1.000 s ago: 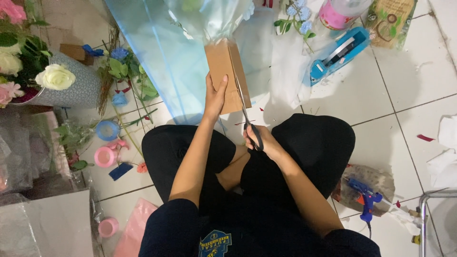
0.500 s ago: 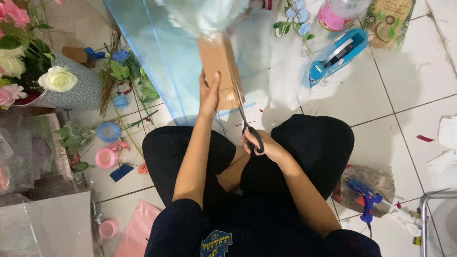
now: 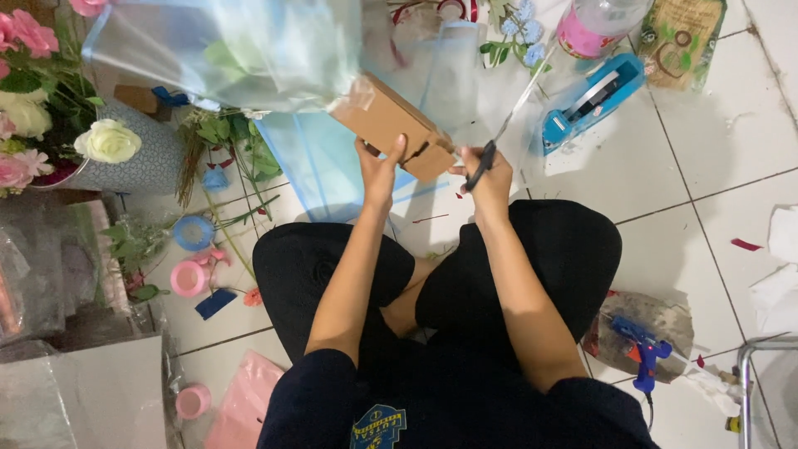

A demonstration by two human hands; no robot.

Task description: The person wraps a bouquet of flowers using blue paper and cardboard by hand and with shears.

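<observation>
I sit cross-legged on a white tiled floor. My left hand (image 3: 379, 166) grips the near end of a brown cardboard box (image 3: 391, 123), which is tilted and lifted above my knees. Clear pale-blue wrapping film (image 3: 241, 50) with green stems inside covers the box's far end. My right hand (image 3: 489, 176) holds black-handled scissors (image 3: 505, 131), blades pointing up and away, and also touches the box's right end.
A grey vase of white and pink flowers (image 3: 108, 141) stands at the left. Tape rolls (image 3: 193, 234) and loose stems lie beside my left knee. A blue tape dispenser (image 3: 592, 100) is at the upper right, a blue glue gun (image 3: 642, 351) by my right leg.
The box has swung from pointing away to lying tilted across. My right hand rose from my lap with the scissors up to the box's right end. The film bundle shifted left.
</observation>
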